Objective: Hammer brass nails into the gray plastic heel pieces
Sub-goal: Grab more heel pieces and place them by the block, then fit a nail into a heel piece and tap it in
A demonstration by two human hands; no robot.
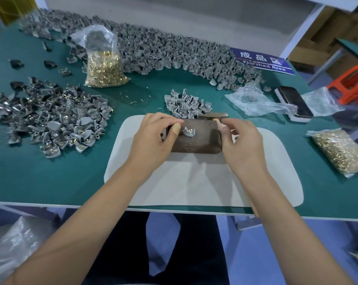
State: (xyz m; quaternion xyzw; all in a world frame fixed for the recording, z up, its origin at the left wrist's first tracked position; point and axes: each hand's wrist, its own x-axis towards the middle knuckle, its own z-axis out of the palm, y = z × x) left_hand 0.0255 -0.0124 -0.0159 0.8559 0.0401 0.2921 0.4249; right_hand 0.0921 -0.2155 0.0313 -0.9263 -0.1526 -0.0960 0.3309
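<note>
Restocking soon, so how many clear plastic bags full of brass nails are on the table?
2. One clear plastic bag of brass nails stands upright far left of centre; another lies flat at the right edge. More may be hidden.

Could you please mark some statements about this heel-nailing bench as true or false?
1. A gray heel piece lies on the brown block. True.
2. The block stands on bare green table. False: it sits on a white mat.
3. The tall bag of brass nails stands to the left of the hands. True.
4. The left hand is lifted clear of the block. False: its thumb rests on the block beside the heel piece.
5. The blue sign lies at the near table edge. False: it lies at the far right.
</note>
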